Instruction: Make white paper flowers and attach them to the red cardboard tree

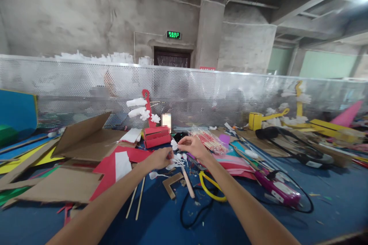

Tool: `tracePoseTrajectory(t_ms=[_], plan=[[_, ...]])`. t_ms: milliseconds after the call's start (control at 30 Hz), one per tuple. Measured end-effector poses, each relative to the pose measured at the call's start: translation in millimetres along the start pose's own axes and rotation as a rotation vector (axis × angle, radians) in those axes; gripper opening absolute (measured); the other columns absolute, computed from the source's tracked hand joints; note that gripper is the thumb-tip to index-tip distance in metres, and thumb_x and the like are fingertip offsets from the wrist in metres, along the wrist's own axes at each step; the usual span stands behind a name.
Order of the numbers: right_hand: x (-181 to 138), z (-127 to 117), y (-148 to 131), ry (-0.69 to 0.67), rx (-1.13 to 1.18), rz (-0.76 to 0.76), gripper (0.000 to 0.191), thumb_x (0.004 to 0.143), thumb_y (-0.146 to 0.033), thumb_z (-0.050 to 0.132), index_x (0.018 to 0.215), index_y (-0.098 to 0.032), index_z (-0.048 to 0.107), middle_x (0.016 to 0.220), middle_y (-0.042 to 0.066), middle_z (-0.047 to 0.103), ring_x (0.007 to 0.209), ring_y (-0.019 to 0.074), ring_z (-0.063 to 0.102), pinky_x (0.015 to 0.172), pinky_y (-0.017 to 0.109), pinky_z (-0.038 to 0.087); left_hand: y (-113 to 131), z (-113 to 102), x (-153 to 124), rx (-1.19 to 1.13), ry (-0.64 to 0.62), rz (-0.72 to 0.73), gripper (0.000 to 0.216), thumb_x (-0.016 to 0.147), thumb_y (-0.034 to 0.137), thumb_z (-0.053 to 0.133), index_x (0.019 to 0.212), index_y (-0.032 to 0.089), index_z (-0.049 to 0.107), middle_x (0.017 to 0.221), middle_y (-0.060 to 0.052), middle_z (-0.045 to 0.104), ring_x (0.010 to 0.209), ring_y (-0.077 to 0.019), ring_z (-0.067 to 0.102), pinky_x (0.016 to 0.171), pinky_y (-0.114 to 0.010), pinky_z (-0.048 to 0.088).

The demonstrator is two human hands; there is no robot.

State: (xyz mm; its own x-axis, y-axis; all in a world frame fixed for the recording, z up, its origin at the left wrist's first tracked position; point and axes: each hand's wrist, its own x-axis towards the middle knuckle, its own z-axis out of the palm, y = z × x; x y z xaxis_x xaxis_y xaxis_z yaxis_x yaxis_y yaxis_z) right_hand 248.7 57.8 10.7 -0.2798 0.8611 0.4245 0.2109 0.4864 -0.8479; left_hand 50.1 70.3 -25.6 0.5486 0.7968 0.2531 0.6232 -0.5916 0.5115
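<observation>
The right hand [193,146] pinches a small white piece [174,145] above the cluttered blue surface [161,226]; the left hand [161,157] curls near it, grip unclear!

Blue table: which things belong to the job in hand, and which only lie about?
Likely the job:
small white petal-shaped piece at the right hand;
white spoon-shaped pieces near the left hand.

Likely lying about:
brown L-shaped piece;
purple oblong corded device.
</observation>
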Motion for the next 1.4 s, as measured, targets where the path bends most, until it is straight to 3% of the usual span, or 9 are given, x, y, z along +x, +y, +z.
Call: tracePoseTrajectory(t_ms=[567,833,967,1167,1400], plan=[[-4.9,4.4,-8.1,-0.012,0.021,0.081,0.029,0.061,-0.034,0.075,0.08,-0.013,0.074,0.073,0.006,0.07,0.065,0.0162,0.062,0.063,0.026,0.047,6.0,-11.3,1.1,-0.007,0.031,-0.022,0.017,0.072,0.03,0.058,0.078,0.016,0.067,0.075,-0.005,0.07,0.068,-0.0199,0.064,0.057,-0.023,0.039],[-1.9,3.4,0.8,-0.05,0.043,0.066,0.026,0.062,-0.031,0.074,0.081,-0.013,0.072,0.069,0.005,0.068,0.061,0.0141,0.06,0.06,0.025,0.046,2.4,-11.4,3.7,-0.135,0.001,-0.019,0.017,0.064,0.021,0.064,0.079,0.014,0.067,0.076,-0.004,0.069,0.07,-0.0192,0.062,0.059,-0.023,0.041],[-0.9,6.0,6.1,-0.075,0.012,0.069,0.024,0.062,-0.031,0.074,0.078,-0.013,0.071,0.065,0.003,0.067,0.057,0.013,0.058,0.056,0.024,0.045,-0.9,-14.5,6.6,-0.256,-0.024,0.017,0.026,0.066,0.029,0.067,0.085,0.012,0.064,0.077,-0.002,0.066,0.069,-0.0164,0.06,0.059,-0.022,0.043],[0.3,18.4,16.8,-0.032,0.041,0.113,0.021,0.061,-0.027,0.074,0.076,-0.013,0.069,0.062,0.002,0.066,0.057,0.0131,0.058,0.056,0.023,0.044,2.3,-20.0,7.2,-0.397,0.004,0.054,0.04,0.073,0.045,0.064,0.095,0.012,0.06,0.077,-0.004,0.066,0.068,-0.0147,0.06,0.058,-0.02,0.044],[4.5,25.6,12.8,0.068,0.175,0.213,0.03,0.056,-0.032,0.078,0.073,-0.013,0.064,0.06,0.001,0.064,0.055,0.012,0.058,0.058,0.024,0.047,6.9,-18.3,10.2,-0.512,0.16,0.115,0.031,0.073,0.038,0.065,0.089,0.012,0.064,0.07,-0.003,0.066,0.061,-0.0139,0.06,0.058,-0.022,0.045]])
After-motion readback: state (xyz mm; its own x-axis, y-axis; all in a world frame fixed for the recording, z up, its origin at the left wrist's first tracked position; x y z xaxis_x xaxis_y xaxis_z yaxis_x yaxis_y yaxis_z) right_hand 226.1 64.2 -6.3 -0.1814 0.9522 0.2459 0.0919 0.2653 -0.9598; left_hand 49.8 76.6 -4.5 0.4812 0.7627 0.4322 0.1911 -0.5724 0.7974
